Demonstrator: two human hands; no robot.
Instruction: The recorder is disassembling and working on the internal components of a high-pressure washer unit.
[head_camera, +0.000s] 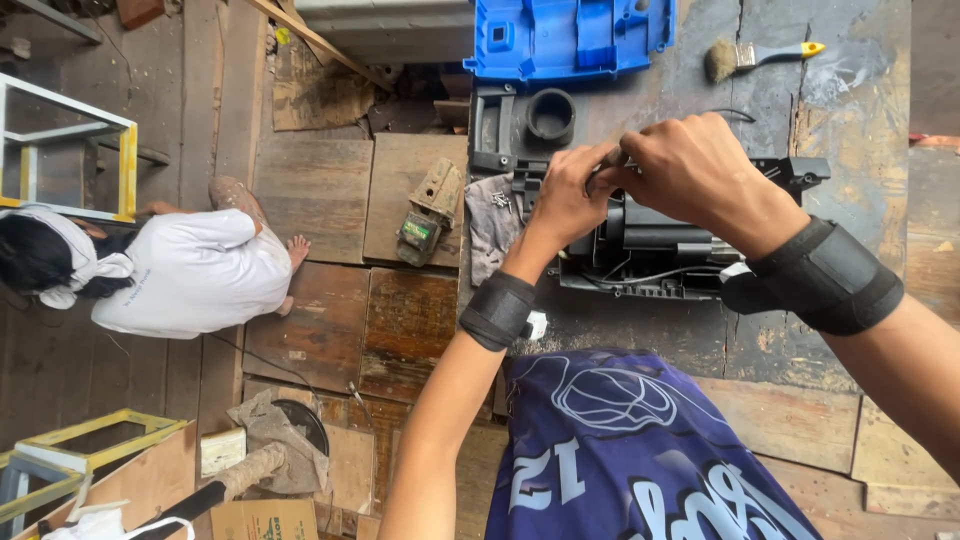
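Black plastic machine housing (640, 250) on the worn bench (800, 330), directly under both hands. Left hand (565, 195) pinched narrow on a small part at the housing's top, fingertips meeting those of the right hand (690, 165), likewise closed on that part. Blue cover (565, 35) beyond the grip; paintbrush (755, 55) beyond, to the right.

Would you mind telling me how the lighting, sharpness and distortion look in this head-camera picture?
Head view: soft, even daylight with faint shadows; a dull sheen on the worn grey workbench top; the left hand and right hand over the black plastic machine housing are reasonably sharp; the wide lens bends the floorboards at the left edge and swells the near right forearm.
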